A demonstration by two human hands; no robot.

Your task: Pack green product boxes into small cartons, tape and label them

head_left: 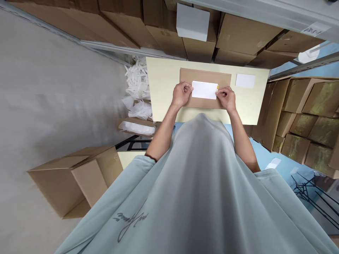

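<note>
Both hands pinch a white rectangular card or label [204, 90] by its two short ends. A small yellow mark shows at its upper right corner, and whether it is paper or sticker I cannot tell. My left hand [182, 94] grips the left end, and my right hand [226, 97] the right end. Under it lies a flat brown cardboard piece [205, 74] on the pale yellow table [164, 76]. Whether the white piece touches the cardboard cannot be made out. A second white card [245, 80] rests on the table to the right.
Cardboard boxes [243, 33] fill the shelf behind the table, with a white sheet [192, 22] on them. Crumpled white paper [137, 79] lies at the left. An open carton [76, 176] stands at lower left. More boxes [299, 120] are stacked at right.
</note>
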